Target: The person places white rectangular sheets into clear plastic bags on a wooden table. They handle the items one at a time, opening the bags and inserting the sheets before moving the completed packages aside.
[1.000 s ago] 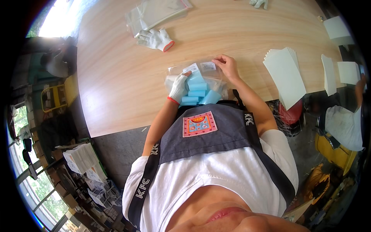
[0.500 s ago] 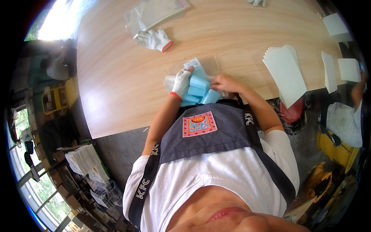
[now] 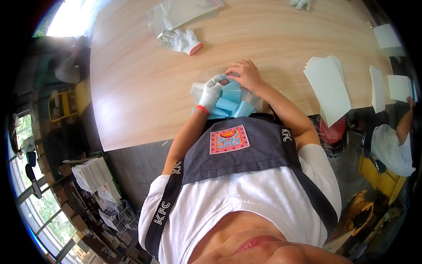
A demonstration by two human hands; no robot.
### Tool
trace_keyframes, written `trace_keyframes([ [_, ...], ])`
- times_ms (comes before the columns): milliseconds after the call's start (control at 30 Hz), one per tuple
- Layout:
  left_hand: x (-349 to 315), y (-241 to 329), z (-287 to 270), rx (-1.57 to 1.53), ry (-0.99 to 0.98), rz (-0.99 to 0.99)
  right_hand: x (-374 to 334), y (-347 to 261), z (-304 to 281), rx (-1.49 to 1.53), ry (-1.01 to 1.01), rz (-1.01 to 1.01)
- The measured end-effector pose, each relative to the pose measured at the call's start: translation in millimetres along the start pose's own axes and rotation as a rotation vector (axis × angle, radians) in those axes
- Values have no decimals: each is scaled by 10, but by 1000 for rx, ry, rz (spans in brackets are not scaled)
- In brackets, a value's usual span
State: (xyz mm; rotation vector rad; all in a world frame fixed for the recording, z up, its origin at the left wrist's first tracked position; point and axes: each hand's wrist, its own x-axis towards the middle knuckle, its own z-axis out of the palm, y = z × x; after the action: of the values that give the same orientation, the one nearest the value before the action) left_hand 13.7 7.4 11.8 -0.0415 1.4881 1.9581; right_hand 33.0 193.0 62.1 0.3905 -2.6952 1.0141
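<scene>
Several light blue tapered plastic pieces, cup-like in shape [image 3: 231, 92], lie bunched at the table's near edge, against my apron. A clear plastic bag [image 3: 197, 89] shows around them; whether all of them are inside it I cannot tell. My left hand [image 3: 212, 91], in a white knit glove with a red cuff, is closed at the bag's far end. My bare right hand [image 3: 246, 75] meets it there, fingertips pinched on the plastic beside the left thumb. The exact grip is partly hidden by the fingers.
A loose white glove [image 3: 181, 41] lies beyond my hands, beside a stack of clear bags [image 3: 187, 15]. White card sheets [image 3: 327, 88] are fanned at the right. Another person's arm [image 3: 403, 125] is at the far right. Another glove [image 3: 301, 4] lies at the far edge.
My right hand has moved from the right side of the blue pieces up to the bag's far end, meeting my left hand. The white label seen there before is now hidden.
</scene>
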Motion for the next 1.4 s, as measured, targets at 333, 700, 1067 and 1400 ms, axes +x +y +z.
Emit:
trace_keyframes([
  [333,-47,30,76,378,-53,145,51,17,-59,36,-137,47],
  [700,-41,8,72,370,-70,120,44,81,-83,125,-160,65],
  [1067,-83,95,106,399,-101,98,5,106,-71,378,-121,332],
  [1400,-85,215,76,384,-323,146,81,60,-253,-38,485,102],
])
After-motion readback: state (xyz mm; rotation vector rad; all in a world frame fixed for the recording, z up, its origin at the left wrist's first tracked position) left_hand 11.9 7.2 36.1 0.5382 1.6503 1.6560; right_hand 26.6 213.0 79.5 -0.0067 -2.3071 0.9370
